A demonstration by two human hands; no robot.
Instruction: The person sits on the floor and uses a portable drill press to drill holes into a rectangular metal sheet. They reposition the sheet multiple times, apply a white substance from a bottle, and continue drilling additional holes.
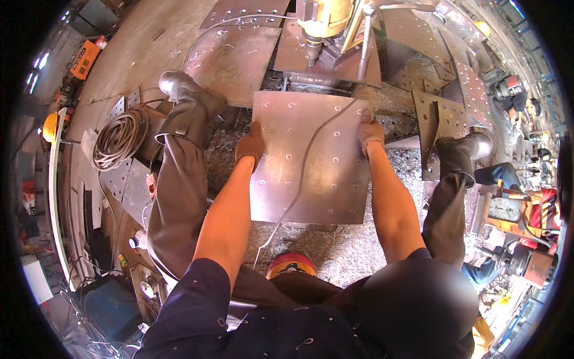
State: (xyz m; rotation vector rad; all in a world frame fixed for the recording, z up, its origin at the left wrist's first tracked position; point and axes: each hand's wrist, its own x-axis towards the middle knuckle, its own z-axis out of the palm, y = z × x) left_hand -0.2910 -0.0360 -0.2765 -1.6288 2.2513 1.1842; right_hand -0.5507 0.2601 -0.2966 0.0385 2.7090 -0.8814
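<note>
A flat, roughly square metal plate (329,191) lies between my knees, its face dotted with several pale ring-shaped marks. On its left edge my left hand (250,145), in a brown work glove, is closed with the fingers hidden beneath. My right hand (371,133), gloved alike, grips the opposite edge near the far right corner. A thin cable (306,157) runs slantwise across the plate, from the far right toward my lap. Just beyond the plate stands a yellow drilling machine (327,23) with its drill chuck (313,49) pointing down over another metal sheet (293,63).
Perforated steel plates (439,131) lie to the right, beside my boot. A coiled hose (121,139) rests at the left. Metal shavings (353,251) cover the ground. Near my lap is a red and yellow round object (291,265). Another person's leg (499,175) shows far right.
</note>
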